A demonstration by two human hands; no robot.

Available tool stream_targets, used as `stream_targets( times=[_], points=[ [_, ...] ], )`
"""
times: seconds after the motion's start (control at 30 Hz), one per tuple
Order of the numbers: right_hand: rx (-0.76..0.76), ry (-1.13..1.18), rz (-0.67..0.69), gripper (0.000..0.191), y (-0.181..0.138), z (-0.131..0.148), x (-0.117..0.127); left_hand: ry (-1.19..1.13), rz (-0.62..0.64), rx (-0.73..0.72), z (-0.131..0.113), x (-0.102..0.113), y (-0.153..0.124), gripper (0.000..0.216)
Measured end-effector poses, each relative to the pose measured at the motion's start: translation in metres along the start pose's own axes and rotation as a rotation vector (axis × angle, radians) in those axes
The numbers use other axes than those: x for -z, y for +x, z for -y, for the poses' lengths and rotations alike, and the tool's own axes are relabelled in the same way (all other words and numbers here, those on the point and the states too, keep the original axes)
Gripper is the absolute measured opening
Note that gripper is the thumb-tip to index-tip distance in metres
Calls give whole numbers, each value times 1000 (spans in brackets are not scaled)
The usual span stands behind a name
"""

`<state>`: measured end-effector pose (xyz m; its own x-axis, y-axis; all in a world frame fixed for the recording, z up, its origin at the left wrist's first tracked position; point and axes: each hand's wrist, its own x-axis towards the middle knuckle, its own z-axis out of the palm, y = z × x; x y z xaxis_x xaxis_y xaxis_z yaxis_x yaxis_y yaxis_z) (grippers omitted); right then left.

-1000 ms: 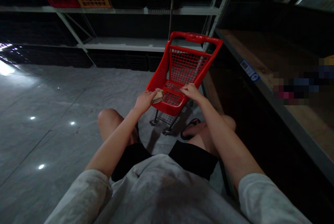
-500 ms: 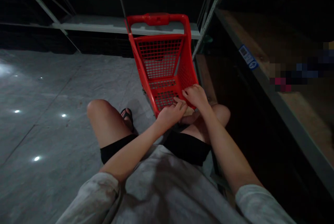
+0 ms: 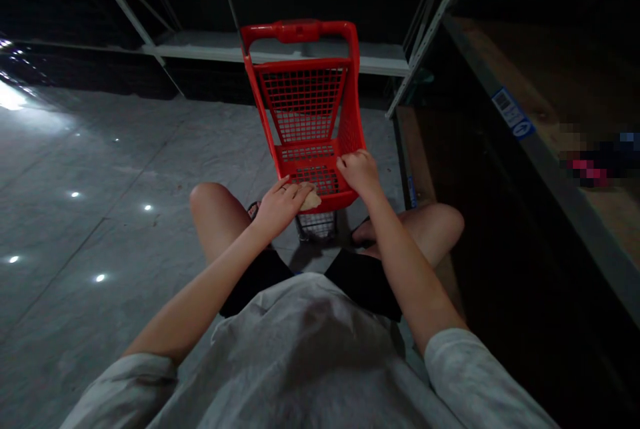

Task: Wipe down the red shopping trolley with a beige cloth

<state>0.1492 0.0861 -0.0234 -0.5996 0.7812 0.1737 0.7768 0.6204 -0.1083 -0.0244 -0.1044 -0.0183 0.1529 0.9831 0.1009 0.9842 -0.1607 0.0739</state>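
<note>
A red plastic shopping cart [image 3: 350, 119] with grid walls stands between my knees, its handle on the far side. My left hand [image 3: 284, 205] lies over its near left corner, fingers closed on a pale beige cloth [image 3: 311, 200] pressed at the near rim. A dark ring shows on one finger. My right hand [image 3: 359, 172] is wrapped round the right rim near the front corner. I see nothing inside the basket. Most of the cloth is hidden beneath my left fingers.
White metal shelving [image 3: 200, 49] runs behind the cart. To the right is a wooden shelf [image 3: 565, 102] with a dark edge and a blue label [image 3: 513, 113]; a pixelated patch hides part of it. Grey floor [image 3: 100, 215] stretches left.
My left hand has moved left along the near rim with the cloth, away from my right hand. The cart is turned straighter toward me, and my right hand has shifted slightly left with its rim.
</note>
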Motion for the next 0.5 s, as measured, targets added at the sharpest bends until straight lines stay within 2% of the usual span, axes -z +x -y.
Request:
stream_targets(
  times=[0.17, 0.3, 0.4, 0.5],
  points=[
    [-69, 145, -15, 47, 12, -4, -1, 8, -23, 88, -51, -21, 53, 36],
    [-86, 472, -88, 57, 14, -21, -4, -29, 5, 44, -76, -24, 86, 32],
    [-7, 654, -209, 63, -8, -24, -10, -22, 18, 17, -71, -18, 79, 36],
    [179, 539, -218, 53, -55, -7, -18, 37, 24, 28, -52, -13, 48, 39]
  ],
)
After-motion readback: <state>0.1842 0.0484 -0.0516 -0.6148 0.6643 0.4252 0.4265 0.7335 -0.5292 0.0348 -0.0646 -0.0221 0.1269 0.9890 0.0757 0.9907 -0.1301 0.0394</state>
